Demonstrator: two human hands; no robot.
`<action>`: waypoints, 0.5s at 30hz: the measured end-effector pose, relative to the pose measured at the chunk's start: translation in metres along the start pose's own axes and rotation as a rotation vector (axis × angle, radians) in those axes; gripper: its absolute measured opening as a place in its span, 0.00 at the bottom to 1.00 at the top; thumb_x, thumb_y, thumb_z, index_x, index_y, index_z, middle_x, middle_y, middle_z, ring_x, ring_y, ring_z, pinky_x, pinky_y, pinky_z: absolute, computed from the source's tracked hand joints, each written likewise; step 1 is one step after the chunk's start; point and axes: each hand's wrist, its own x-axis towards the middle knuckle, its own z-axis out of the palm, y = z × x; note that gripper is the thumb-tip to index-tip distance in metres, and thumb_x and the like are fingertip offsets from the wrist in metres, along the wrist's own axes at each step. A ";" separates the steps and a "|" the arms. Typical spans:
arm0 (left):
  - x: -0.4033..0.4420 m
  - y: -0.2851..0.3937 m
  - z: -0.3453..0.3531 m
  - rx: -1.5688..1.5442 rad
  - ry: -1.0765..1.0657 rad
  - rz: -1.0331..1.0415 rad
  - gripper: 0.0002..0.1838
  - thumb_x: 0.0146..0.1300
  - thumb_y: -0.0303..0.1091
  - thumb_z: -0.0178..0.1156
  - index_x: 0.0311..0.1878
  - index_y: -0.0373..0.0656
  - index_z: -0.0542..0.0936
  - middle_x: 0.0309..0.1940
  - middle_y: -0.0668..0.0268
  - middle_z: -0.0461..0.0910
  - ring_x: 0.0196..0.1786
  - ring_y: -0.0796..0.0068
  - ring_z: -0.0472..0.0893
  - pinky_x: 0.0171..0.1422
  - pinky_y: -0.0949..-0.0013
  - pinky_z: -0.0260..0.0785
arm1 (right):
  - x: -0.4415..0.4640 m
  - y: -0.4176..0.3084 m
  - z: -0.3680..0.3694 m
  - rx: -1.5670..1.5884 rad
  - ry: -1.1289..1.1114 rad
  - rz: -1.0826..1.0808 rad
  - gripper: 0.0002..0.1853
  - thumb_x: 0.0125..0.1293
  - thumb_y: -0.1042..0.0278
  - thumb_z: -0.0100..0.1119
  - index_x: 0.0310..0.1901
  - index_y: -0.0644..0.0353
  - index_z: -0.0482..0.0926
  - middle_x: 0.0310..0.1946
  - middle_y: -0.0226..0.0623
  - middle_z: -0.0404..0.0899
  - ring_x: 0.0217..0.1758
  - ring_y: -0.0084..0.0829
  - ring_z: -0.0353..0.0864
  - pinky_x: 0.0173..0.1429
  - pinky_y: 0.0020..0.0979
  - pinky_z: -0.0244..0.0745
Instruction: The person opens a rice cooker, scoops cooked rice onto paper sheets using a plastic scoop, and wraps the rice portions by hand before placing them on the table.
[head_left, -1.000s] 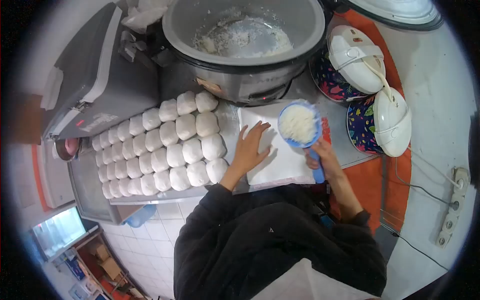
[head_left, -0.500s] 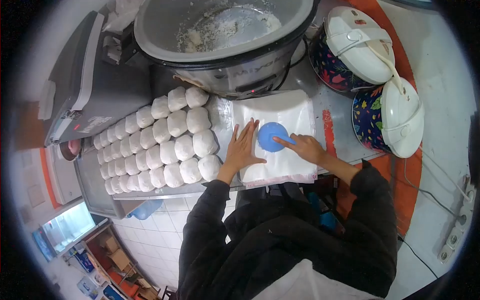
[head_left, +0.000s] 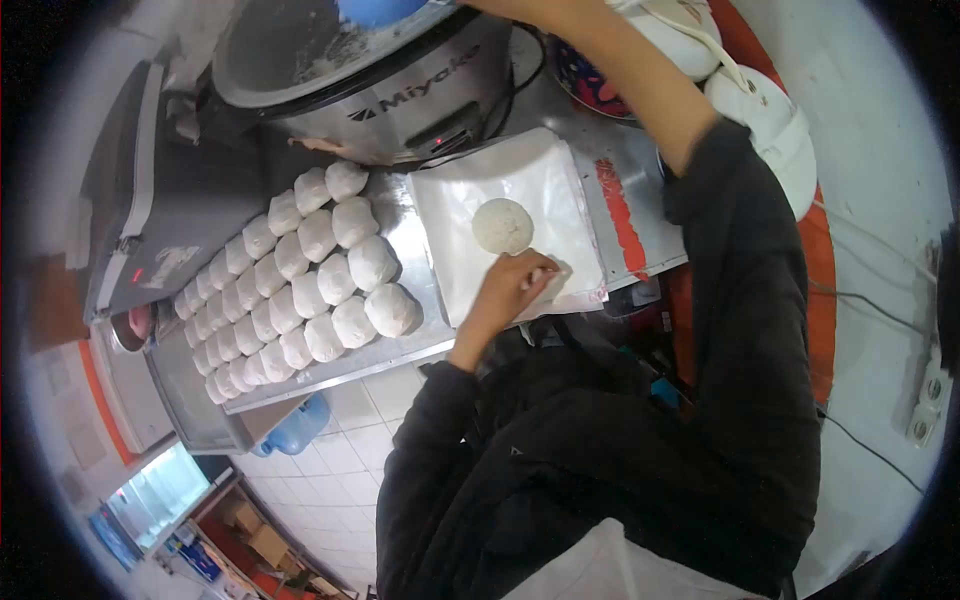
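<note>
A round white mound of rice point(head_left: 503, 226) lies on a stack of white paper sheets point(head_left: 450, 285). My left hand point(head_left: 515, 287) is over the paper just below the mound, fingers curled in, with the fingertips partly hidden. Over the large rice cooker point(head_left: 400, 115) at the top edge hangs a blue scoop point(head_left: 380, 8). My right hand point(head_left: 492, 5) reaches up to it, mostly cut off by the frame, and the scoop is held up at its end. Some rice clings inside the cooker.
Rows of white wrapped packs point(head_left: 345, 275) stand left of the paper on the metal table point(head_left: 425, 320). A grey box point(head_left: 180, 210) is behind them. Two lidded, patterned pots point(head_left: 765, 130) stand at right, partly behind my right arm. Cables run along the right wall.
My right hand has lifted the blue scoop off the paper and up to the cooker, uncovering the rice mound. My left hand, flat before, has curled and shifted right. The view has tilted.
</note>
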 end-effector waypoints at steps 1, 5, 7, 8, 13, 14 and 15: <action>0.007 -0.014 0.018 0.002 -0.136 0.025 0.10 0.54 0.32 0.62 0.41 0.48 0.79 0.35 0.66 0.76 0.37 0.67 0.75 0.43 0.68 0.64 | 0.015 0.004 0.030 -0.053 0.023 -0.103 0.17 0.59 0.67 0.51 0.50 0.50 0.77 0.32 0.37 0.78 0.42 0.41 0.76 0.49 0.38 0.69; 0.020 -0.023 0.060 0.239 -0.156 0.295 0.15 0.52 0.36 0.64 0.45 0.53 0.78 0.40 0.69 0.74 0.42 0.71 0.75 0.45 0.67 0.63 | 0.012 -0.026 0.012 -0.062 0.289 -0.215 0.18 0.59 0.68 0.51 0.52 0.51 0.75 0.36 0.40 0.78 0.41 0.44 0.76 0.51 0.38 0.68; 0.022 -0.020 0.066 0.382 -0.238 0.272 0.19 0.49 0.39 0.65 0.47 0.56 0.77 0.45 0.71 0.72 0.45 0.72 0.74 0.47 0.64 0.62 | -0.019 -0.054 -0.007 0.110 0.372 -0.205 0.13 0.57 0.64 0.54 0.45 0.50 0.78 0.37 0.35 0.78 0.42 0.38 0.75 0.48 0.35 0.68; 0.021 -0.020 0.067 0.428 -0.221 0.290 0.20 0.48 0.42 0.65 0.47 0.55 0.77 0.44 0.69 0.72 0.44 0.71 0.74 0.47 0.63 0.61 | -0.048 -0.063 -0.014 0.250 0.337 -0.174 0.10 0.54 0.59 0.58 0.38 0.48 0.80 0.38 0.28 0.78 0.43 0.31 0.76 0.44 0.32 0.69; 0.022 -0.030 0.070 0.464 -0.207 0.337 0.20 0.50 0.43 0.64 0.48 0.54 0.77 0.44 0.69 0.72 0.43 0.71 0.74 0.45 0.64 0.60 | -0.214 -0.078 0.033 0.717 0.051 0.285 0.11 0.57 0.71 0.58 0.43 0.53 0.82 0.34 0.33 0.78 0.39 0.33 0.77 0.44 0.33 0.69; 0.021 -0.030 0.069 0.473 -0.205 0.344 0.20 0.51 0.44 0.64 0.48 0.53 0.77 0.44 0.69 0.72 0.43 0.71 0.73 0.45 0.64 0.59 | -0.251 -0.079 0.034 0.912 -0.020 0.544 0.10 0.59 0.72 0.57 0.42 0.56 0.82 0.35 0.34 0.79 0.39 0.30 0.77 0.45 0.31 0.70; 0.020 -0.036 0.070 0.471 -0.222 0.338 0.20 0.51 0.44 0.64 0.48 0.53 0.77 0.44 0.69 0.72 0.43 0.71 0.73 0.45 0.64 0.59 | -0.285 -0.085 0.029 1.104 -0.092 0.816 0.09 0.60 0.73 0.56 0.42 0.60 0.81 0.37 0.35 0.80 0.40 0.27 0.78 0.45 0.28 0.71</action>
